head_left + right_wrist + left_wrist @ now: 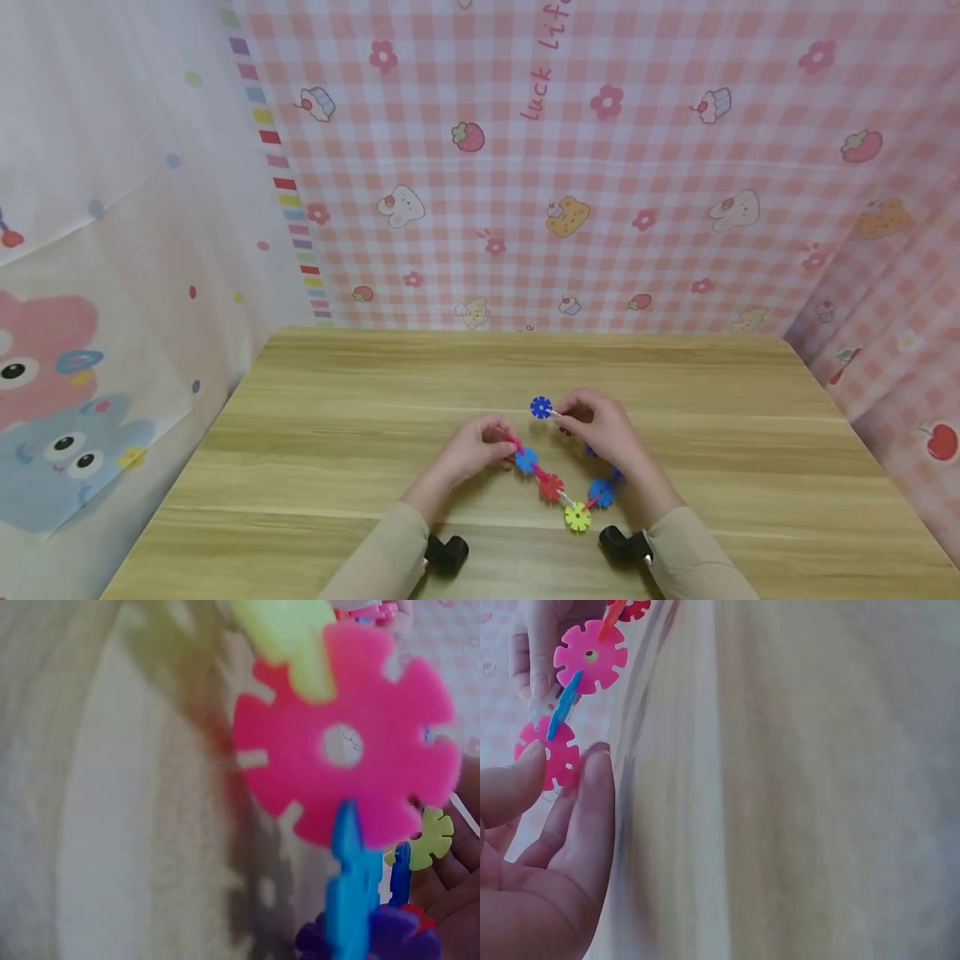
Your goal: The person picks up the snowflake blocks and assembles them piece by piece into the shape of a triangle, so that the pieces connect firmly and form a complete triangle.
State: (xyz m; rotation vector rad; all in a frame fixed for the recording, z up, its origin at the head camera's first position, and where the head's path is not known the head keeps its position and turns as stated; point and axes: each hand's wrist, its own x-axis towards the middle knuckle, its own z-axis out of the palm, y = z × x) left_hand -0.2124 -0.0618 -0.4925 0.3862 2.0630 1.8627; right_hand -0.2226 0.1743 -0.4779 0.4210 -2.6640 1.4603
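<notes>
A chain of slotted plastic snowflake discs, its lowest one a yellow disc, hangs in a U between the two hands in the head view. At the left end, the left hand pinches a pink disc between thumb and fingers. A blue disc and a red disc come after it. The right hand pinches the other end near an edge-on white disc, from which a dark blue disc sticks out. The right hand hides part of the chain. Close to the right wrist camera is a large pink disc.
The hands are above a wood-grain table. Behind it hangs a pink checked curtain, with a white cartoon-print cloth at the left. Black wrist devices are near both sleeves.
</notes>
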